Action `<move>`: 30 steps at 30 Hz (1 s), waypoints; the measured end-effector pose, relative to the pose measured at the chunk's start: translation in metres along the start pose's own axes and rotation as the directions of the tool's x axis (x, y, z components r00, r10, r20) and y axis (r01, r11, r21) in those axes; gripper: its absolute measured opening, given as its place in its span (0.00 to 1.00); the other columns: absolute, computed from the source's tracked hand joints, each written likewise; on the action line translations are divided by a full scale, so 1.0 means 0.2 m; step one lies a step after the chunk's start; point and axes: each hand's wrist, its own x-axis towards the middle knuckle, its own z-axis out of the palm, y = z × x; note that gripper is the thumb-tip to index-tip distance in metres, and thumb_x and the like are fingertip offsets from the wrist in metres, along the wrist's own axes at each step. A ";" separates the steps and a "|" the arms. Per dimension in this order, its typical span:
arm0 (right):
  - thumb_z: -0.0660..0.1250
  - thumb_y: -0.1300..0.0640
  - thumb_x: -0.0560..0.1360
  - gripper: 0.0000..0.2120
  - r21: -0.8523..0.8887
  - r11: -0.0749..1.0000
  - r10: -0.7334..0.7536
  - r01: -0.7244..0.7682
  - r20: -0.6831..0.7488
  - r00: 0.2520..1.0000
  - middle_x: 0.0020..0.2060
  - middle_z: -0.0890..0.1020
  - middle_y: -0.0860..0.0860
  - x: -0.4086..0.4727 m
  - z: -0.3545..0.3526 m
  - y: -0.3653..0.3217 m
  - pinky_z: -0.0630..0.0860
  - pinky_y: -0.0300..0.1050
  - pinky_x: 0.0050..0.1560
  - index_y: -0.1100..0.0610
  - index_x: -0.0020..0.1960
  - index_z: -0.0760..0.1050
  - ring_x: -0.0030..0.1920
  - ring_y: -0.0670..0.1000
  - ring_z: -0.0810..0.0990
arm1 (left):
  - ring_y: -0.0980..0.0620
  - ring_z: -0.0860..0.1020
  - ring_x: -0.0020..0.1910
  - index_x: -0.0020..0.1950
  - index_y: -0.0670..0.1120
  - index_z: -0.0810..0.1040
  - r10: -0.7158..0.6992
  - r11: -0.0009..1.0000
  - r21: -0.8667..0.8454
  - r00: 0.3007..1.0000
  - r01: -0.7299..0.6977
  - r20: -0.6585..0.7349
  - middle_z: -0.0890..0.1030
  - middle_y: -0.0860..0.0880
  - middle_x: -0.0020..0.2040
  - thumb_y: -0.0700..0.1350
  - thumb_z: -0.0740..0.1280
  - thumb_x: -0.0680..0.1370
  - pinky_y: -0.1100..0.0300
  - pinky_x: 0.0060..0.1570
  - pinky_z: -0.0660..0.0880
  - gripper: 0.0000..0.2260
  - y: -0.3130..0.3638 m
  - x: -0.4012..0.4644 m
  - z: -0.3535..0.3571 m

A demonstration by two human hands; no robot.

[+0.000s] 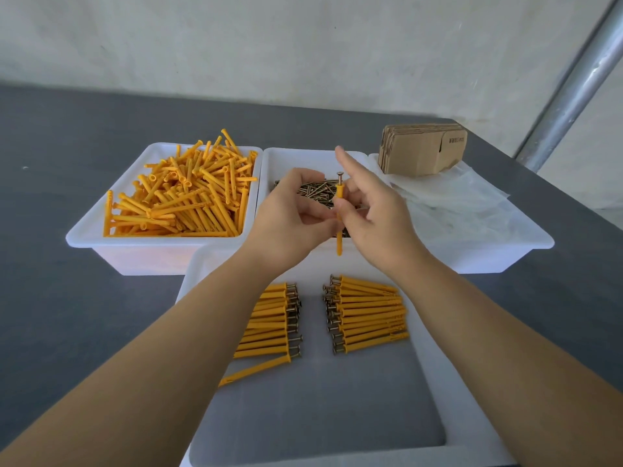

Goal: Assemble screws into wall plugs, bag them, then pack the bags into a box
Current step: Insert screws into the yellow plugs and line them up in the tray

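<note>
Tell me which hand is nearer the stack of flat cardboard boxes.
Right. The right hand is just left of and below the cardboard boxes; the left hand sits farther left.

Grey table [67, 156], pale wall [269, 38], metal pole [580, 82]
</note>
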 end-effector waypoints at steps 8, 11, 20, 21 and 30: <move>0.75 0.62 0.73 0.30 0.009 1.000 0.014 -0.015 0.128 0.992 0.43 0.86 0.43 -0.01 -0.05 0.02 0.71 0.28 0.41 0.53 0.72 0.71 0.40 0.36 0.80 | 0.52 0.81 0.33 0.52 0.43 0.80 -0.029 0.999 -0.023 1.000 0.029 0.004 0.82 0.44 0.36 0.42 0.69 0.79 0.57 0.35 0.79 0.04 -0.01 0.01 -0.04; 0.73 0.57 0.74 0.26 0.073 0.996 0.038 -0.048 0.132 0.991 0.45 0.86 0.41 -0.01 -0.07 0.02 0.73 0.30 0.44 0.51 0.71 0.72 0.44 0.38 0.82 | 0.53 0.82 0.33 0.46 0.41 0.80 -0.040 0.999 -0.006 0.999 0.040 0.005 0.83 0.47 0.35 0.41 0.70 0.78 0.58 0.34 0.79 0.04 0.00 0.01 -0.07; 0.65 0.58 0.78 0.14 0.142 0.978 0.190 -0.151 -0.319 0.929 0.40 0.85 0.47 0.02 -0.14 0.10 0.81 0.50 0.52 0.56 0.62 0.78 0.41 0.45 0.83 | 0.54 0.82 0.39 0.38 0.47 0.79 -0.125 0.873 0.472 0.876 -0.127 0.466 0.84 0.51 0.35 0.42 0.78 0.69 0.61 0.42 0.78 0.08 0.04 -0.04 0.04; 0.65 0.58 0.77 0.14 0.141 0.978 0.193 -0.155 -0.317 0.929 0.39 0.85 0.47 0.02 -0.14 0.10 0.81 0.49 0.52 0.56 0.62 0.78 0.41 0.44 0.83 | 0.53 0.81 0.40 0.37 0.48 0.78 -0.138 0.793 0.583 0.878 -0.179 0.458 0.82 0.52 0.37 0.44 0.78 0.70 0.60 0.41 0.78 0.09 0.03 -0.03 0.09; 0.64 0.59 0.75 0.13 0.090 0.984 0.172 -0.155 -0.238 0.956 0.40 0.85 0.49 0.00 -0.10 0.10 0.78 0.57 0.56 0.52 0.58 0.79 0.45 0.53 0.83 | 0.47 0.70 0.40 0.43 0.50 0.64 -0.056 0.314 0.817 0.850 -0.484 0.524 0.63 0.52 0.34 0.37 0.65 0.75 0.54 0.34 0.67 0.12 -0.08 -0.08 0.32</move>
